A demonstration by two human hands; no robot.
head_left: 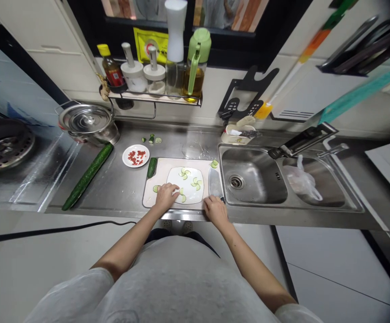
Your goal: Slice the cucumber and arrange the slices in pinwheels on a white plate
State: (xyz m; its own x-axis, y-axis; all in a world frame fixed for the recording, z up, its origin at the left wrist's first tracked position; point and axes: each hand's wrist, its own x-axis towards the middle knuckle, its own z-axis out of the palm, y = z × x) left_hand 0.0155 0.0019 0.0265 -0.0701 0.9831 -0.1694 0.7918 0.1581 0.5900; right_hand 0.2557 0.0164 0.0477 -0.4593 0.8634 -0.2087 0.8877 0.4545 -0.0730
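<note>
A white plate [190, 197] with several cucumber slices [196, 182] rests on a pale cutting board [161, 172] at the counter's front edge. My left hand [165, 196] lies on the plate's near left rim, fingers curled at a slice. My right hand [216, 210] sits at the board's right side, closed on the handle of a cleaver [214, 181] lying flat there. A short cucumber piece [152, 167] lies at the board's far left corner.
A whole cucumber [87, 176] lies at the left. A small dish of red bits [136, 155] stands behind the board. A steel pot [87, 122] and a condiment rack [154, 96] are at the back. A double sink [255, 179] holds a plastic bag [302, 181].
</note>
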